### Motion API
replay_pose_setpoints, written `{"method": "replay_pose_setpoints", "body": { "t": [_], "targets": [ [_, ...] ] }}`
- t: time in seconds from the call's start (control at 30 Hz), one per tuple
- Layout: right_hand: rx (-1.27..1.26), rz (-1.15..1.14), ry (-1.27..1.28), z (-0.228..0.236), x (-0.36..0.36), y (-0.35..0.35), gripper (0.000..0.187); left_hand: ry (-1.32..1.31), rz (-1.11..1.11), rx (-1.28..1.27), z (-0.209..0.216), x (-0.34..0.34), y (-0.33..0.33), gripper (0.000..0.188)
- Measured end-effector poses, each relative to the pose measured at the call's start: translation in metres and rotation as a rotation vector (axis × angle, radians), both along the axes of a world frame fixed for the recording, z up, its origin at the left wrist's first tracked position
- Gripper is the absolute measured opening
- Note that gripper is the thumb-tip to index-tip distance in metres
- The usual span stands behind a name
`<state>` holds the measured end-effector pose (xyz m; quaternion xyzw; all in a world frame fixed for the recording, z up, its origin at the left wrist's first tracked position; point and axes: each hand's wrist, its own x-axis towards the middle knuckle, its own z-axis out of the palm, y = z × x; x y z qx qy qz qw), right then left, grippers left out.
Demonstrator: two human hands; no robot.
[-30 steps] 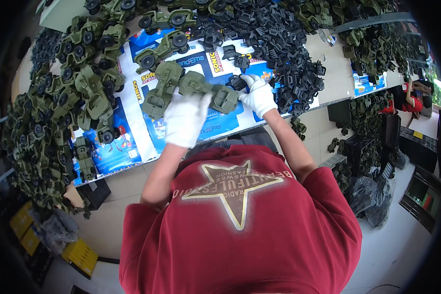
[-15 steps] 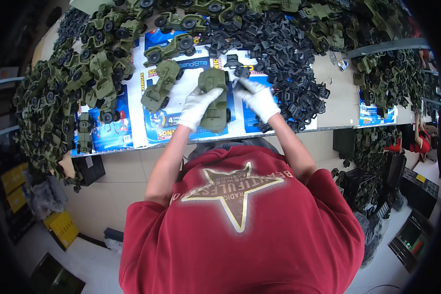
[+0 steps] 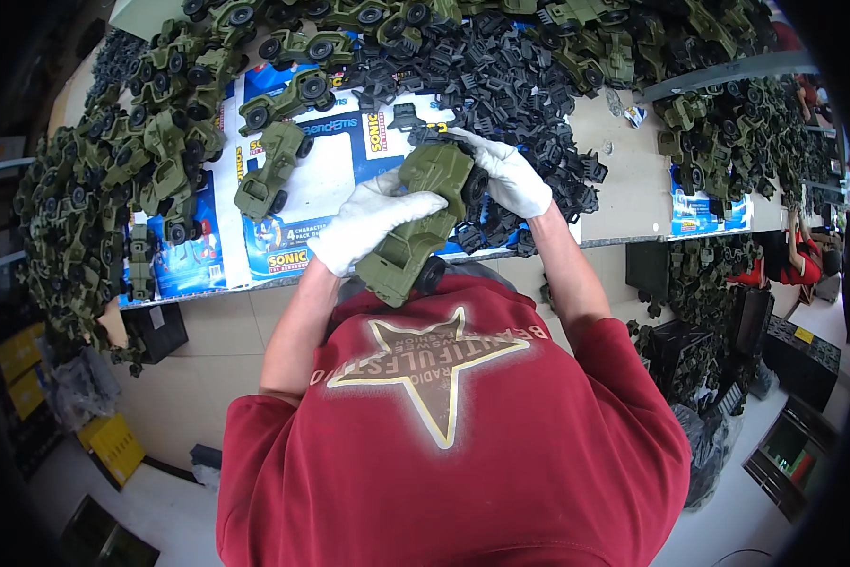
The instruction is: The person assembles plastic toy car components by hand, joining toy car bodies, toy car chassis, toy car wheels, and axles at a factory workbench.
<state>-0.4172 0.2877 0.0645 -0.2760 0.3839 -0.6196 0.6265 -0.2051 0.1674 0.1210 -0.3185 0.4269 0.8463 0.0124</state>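
Observation:
My left hand [image 3: 373,219], in a white glove, grips an olive-green toy truck [image 3: 408,253] with black wheels, its thumb lying across the middle. The truck is raised and tilted at the table's front edge, its far end leaning right. My right hand [image 3: 508,180], gloved too, has its fingers closed round a small black plastic part [image 3: 436,137] at the truck's far end; whether the part is attached cannot be seen. Another loose black part [image 3: 406,116] lies just beyond. Left of my hands, a second green truck [image 3: 274,170] rests on printed blue-and-white sheets [image 3: 326,165].
A heap of black plastic parts [image 3: 510,85] spreads beyond and right of my hands. Piles of green toy trucks [image 3: 75,208] cover the left side and far edge. Further right, a metal rail [image 3: 718,74] crosses near more trucks. A person in red [image 3: 798,260] is at the far right.
The truck has been lifted off the sheets, brought nearer and tilted. My right hand has moved onto its far end with a black part. The view has shifted slightly.

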Motion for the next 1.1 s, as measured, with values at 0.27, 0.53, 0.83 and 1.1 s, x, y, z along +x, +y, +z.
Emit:
{"method": "replay_pose_setpoints", "body": {
  "t": [0.27, 0.53, 0.83, 1.1],
  "targets": [
    [0.025, 0.009, 0.065, -0.002, -0.01, 0.003, 0.07, -0.025, -0.049, 0.012, -0.002, -0.002, -0.003, 0.046],
    [0.129, -0.185, 0.284, 0.005, 0.02, -0.019, 0.05, -0.008, 0.141, -0.25, -0.003, -0.01, 0.016, 0.075],
    [0.062, -0.371, 0.688, -0.007, 0.06, -0.023, 0.037, 0.401, 0.17, -0.316, -0.073, 0.002, -0.006, 0.092],
    [-0.045, -0.628, 0.866, 0.012, 0.109, -0.016, 0.036, 0.369, 0.266, -0.739, -0.063, 0.002, 0.0, 0.081]
  ]
}}
